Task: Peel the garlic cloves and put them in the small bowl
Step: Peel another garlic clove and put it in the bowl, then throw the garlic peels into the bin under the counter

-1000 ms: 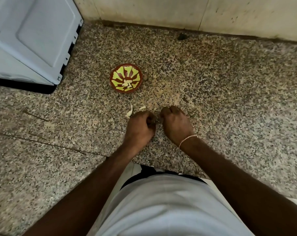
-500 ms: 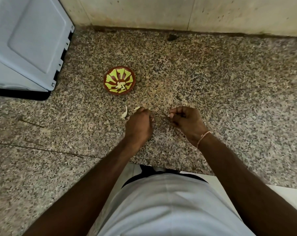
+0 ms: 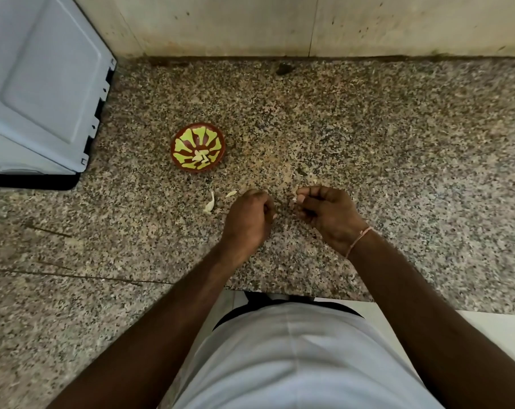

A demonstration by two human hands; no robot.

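Now the hands have been drawn apart: a pale scrap is pinched by the right hand, while the left hand is curled, its contents unseen, so a clove is probably freed for the small bowl

speckled granite counter meets a stained pale wall (grey appliance at left)

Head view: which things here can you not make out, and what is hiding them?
- What the left hand grips: its own curled fingers cover it.
- The pale bit at the right hand's fingertips: too small to tell clove from skin.
- How many pieces lie in the small bowl: too small to count.
- The grey appliance: cut off by the left and top edges.
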